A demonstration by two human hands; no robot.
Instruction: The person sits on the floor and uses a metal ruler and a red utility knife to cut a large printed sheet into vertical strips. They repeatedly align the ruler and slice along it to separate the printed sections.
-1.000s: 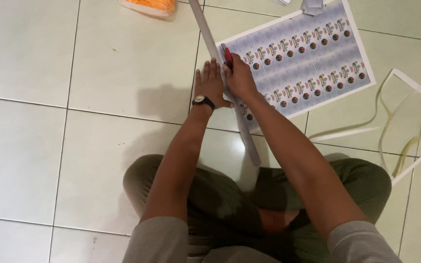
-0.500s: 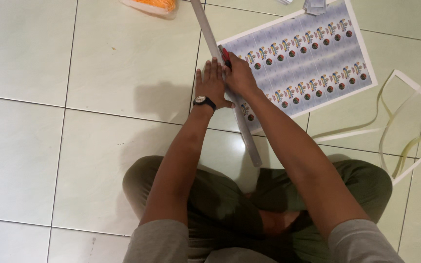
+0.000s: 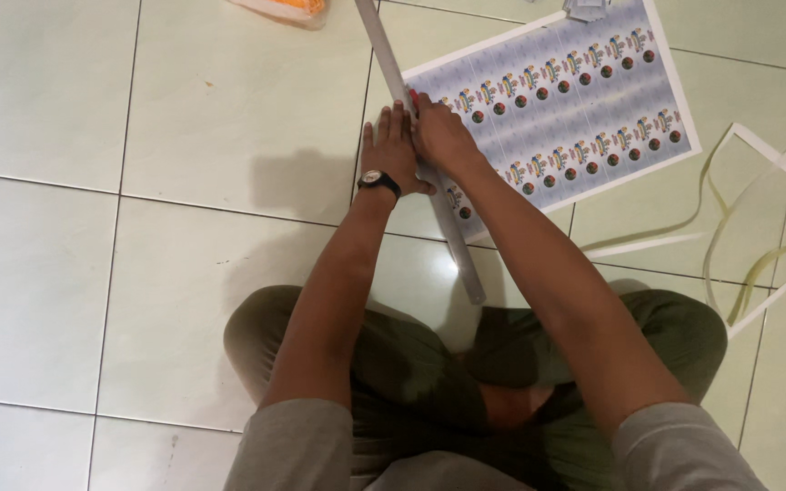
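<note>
Metal ruler point(image 3: 429, 173) pinned under flat, open left hand point(image 3: 388, 150), right hand point(image 3: 443, 136) gripping red cutter point(image 3: 412, 96) on printed sheet point(image 3: 575, 100)

Soft, even indoor light, faint tile glare, mild blur.

Both arms reach forward from the shoulders, nearly straight, over crossed legs. The left hand point(image 3: 391, 150) lies palm down, fingers together and stretched forward, with a dark watch on its wrist. The right hand point(image 3: 440, 136) sits just beside it, touching, knuckles up, fingers curled in a pinch around something small and red.
</note>
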